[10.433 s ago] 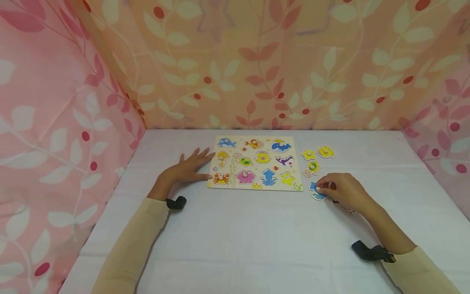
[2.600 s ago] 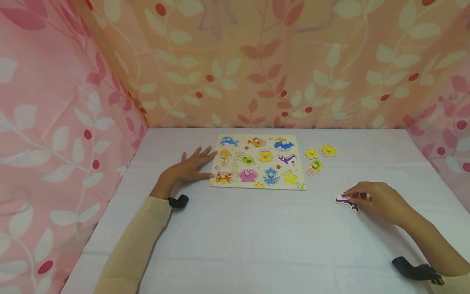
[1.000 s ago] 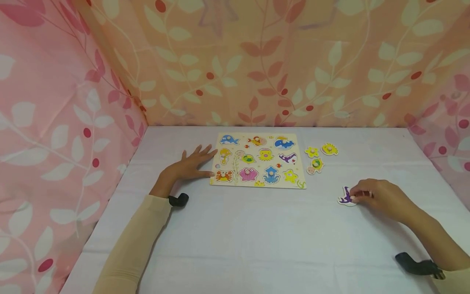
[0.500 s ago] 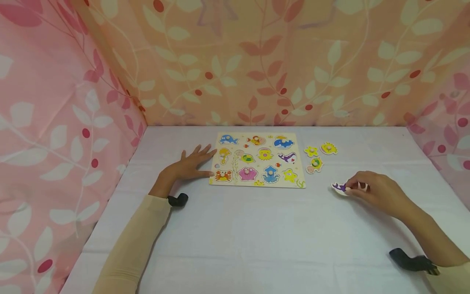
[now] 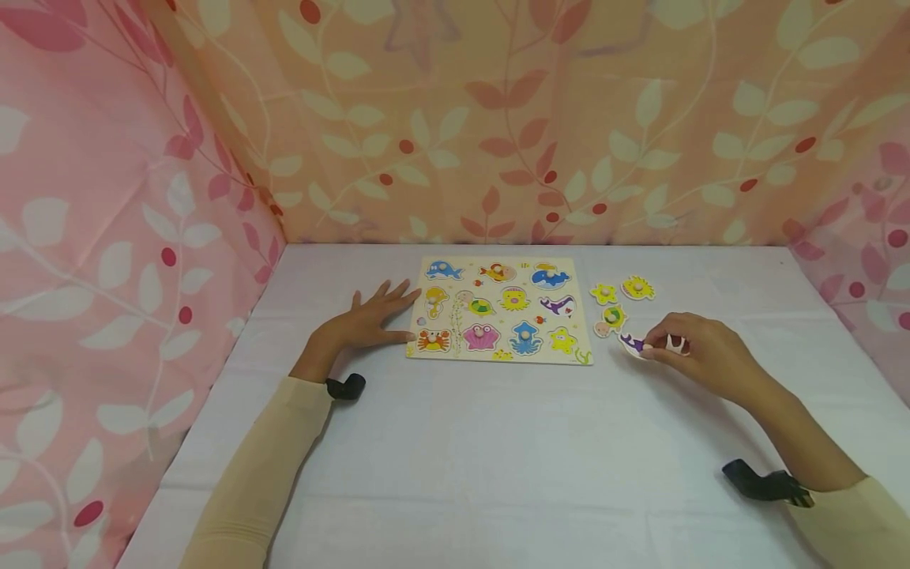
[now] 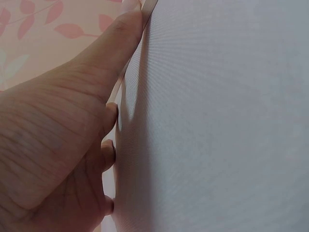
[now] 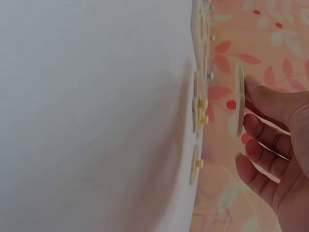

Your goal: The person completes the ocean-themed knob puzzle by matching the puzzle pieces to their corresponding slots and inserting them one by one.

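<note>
With twelve o'clock at the table's far edge, the puzzle board (image 5: 465, 356) lies on the table (image 5: 455, 450), a curtain (image 5: 426, 118) behind at twelve. In the board, the clownfish (image 5: 497, 273) sits at twelve, the squid (image 5: 526, 341) near five, the clam (image 5: 481, 339) at seven, the crab (image 5: 433, 341) at eight and the seahorse (image 5: 436, 300) at nine. The left hand (image 5: 362, 322) is at the board's nine o'clock edge, fingertips touching it. Just off the three o'clock edge lie the star piece (image 5: 604, 294), the sunfish piece (image 5: 639, 287) at its three, and the turtle piece (image 5: 611, 319) near its six. Between four and five from the turtle piece, the right hand (image 5: 700, 352) holds the whale piece (image 5: 631, 345) above the table.
</note>
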Tool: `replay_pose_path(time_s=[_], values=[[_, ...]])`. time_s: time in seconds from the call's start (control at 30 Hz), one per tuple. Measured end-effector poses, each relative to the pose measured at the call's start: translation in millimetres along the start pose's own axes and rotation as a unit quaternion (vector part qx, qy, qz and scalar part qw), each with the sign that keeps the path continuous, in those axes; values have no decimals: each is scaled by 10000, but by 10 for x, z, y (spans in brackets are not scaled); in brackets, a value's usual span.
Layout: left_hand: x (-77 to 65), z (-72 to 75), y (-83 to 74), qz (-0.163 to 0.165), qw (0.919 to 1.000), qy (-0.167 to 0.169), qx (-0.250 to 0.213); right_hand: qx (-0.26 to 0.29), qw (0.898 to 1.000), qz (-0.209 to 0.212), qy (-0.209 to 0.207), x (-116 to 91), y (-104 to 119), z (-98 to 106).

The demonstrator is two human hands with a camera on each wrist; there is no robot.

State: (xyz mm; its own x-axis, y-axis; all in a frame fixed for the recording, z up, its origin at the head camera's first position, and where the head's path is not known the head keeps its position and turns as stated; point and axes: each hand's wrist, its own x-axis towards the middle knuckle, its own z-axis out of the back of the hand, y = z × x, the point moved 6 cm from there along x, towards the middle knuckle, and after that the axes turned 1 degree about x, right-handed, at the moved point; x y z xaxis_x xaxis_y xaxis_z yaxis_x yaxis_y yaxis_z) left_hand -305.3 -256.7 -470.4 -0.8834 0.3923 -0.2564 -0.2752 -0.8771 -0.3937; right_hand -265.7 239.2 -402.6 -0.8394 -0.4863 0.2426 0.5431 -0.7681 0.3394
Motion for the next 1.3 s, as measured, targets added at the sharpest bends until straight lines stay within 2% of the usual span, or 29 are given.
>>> replay_pose_path(time_s=[0.3,0.57,1.03,1.3], values=[[7,-15,17,33,10000,7,33,45,9994,-193,288,220,111,-52],[18,-33,40,-1,10000,11,-17,-18,9993,-122,343,436,225,-72],[26,-31,59,4,10000,-4,15,221,9994,-85,264,728,303,-141],[35,-39,60,13,10000,7,71,476,9976,-259,436,877,340,-234]])
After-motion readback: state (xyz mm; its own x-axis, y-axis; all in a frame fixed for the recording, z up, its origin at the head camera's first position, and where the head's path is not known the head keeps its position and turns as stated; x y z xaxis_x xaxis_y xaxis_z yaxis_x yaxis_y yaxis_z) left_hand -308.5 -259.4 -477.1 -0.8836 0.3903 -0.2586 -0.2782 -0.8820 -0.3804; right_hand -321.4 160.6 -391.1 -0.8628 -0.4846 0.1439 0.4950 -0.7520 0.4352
